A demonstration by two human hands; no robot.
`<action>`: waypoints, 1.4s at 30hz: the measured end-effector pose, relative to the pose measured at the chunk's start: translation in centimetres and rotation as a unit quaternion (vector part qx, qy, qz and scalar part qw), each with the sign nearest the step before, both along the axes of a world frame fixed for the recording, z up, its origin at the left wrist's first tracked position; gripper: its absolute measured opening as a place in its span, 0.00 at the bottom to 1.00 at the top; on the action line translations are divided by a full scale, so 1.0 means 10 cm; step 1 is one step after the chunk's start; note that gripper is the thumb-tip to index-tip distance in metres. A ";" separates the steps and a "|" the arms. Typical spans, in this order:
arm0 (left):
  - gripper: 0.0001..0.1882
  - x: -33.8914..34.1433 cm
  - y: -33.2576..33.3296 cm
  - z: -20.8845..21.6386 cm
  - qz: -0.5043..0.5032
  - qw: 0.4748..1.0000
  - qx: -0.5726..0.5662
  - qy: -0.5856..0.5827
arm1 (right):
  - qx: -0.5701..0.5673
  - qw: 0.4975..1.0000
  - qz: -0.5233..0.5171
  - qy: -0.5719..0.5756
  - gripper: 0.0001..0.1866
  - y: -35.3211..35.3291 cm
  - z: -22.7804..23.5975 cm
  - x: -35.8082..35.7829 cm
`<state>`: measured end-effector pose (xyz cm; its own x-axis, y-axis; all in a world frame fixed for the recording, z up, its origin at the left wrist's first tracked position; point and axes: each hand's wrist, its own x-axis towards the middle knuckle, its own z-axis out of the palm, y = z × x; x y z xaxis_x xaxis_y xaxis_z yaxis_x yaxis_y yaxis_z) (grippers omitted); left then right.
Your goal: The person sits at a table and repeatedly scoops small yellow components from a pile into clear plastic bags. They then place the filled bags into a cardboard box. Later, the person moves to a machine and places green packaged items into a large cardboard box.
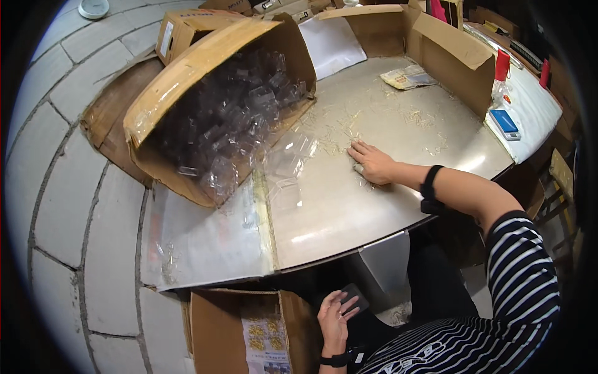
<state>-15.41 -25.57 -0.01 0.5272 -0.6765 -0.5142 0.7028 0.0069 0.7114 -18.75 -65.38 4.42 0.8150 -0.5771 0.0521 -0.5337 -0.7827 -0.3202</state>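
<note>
Head view: your right hand (372, 163) lies flat, fingers together, on the metal worktop (349, 206), covering a small pale object among scattered clips. Your left hand (334, 318), down by your lap, grips a dark phone (355, 297). Just left, a tipped cardboard box (187, 75) spills clear plastic cases (243, 118).

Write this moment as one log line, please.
right hand: flat on metal table, covering small pieces | left hand: holding dark flat object below table edge | tipped cardboard box: clear plastic shells spilling out
</note>
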 end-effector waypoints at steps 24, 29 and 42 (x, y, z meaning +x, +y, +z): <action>0.28 -0.67 -0.44 -0.72 -0.223 0.968 -0.034 0.107 | -0.111 0.990 -0.056 -0.072 0.25 1.89 0.13 -0.65; 0.27 -0.68 -0.40 -0.85 -0.253 0.962 -0.020 0.101 | -0.073 0.988 -0.010 -0.135 0.21 1.98 0.17 -0.96; 0.23 -0.71 -0.38 -0.79 -0.188 0.978 -0.039 0.077 | 0.099 0.974 0.056 -0.197 0.18 2.33 0.25 -1.76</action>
<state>-22.53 -29.34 -7.94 0.1545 -0.8481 -0.5068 0.7645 -0.2223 0.6051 -36.32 -42.06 6.90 0.8128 -0.5161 0.2701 -0.2541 -0.7314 -0.6328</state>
